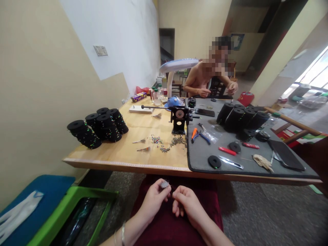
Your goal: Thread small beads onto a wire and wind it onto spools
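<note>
Over a dark red cloth [176, 223] on the lap, my left hand [156, 195] pinches a small grey flat piece [164, 184] between thumb and forefinger. Its exact kind is too small to make out. Close beside it, my right hand [185, 202] has its thumb and forefinger pressed together; whatever they hold, if anything, is too fine to see. In front of both hands runs the edge of a wooden table [123, 150]. Coloured beads [156, 139] and small dark metal pieces [178, 140] lie on it, beside feathery tufts [144, 149].
Black foam spools stand at left [104, 126] and right [238, 114]. A black winding device [178, 118] stands mid-table near a lamp [179, 65]. Pliers [201, 136], a utility knife [231, 162] and a phone [205, 112] lie on a grey mat [202, 159]. Another person [200, 78] sits opposite.
</note>
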Tool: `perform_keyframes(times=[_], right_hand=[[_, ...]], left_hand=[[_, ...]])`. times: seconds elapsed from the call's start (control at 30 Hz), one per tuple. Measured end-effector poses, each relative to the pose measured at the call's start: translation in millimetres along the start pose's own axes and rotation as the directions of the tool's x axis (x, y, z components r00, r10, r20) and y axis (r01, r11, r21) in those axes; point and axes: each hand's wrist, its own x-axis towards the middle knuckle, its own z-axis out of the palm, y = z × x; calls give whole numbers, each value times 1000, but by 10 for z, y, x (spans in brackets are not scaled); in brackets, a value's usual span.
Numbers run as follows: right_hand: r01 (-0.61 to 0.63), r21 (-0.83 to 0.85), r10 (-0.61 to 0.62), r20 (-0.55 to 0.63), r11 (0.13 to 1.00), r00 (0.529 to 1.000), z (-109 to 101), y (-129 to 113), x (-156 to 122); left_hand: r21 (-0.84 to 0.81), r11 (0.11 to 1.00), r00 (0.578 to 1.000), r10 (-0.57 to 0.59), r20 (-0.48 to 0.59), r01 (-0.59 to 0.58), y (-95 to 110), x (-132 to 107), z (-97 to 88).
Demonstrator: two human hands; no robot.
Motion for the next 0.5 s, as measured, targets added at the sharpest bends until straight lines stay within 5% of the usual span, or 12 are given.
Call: perform_keyframes(times=[0.5], right_hand=[[31, 51, -30, -31, 998, 999, 5, -29, 1]], left_hand=[[147, 983, 994, 109, -6, -107, 16, -38, -27]])
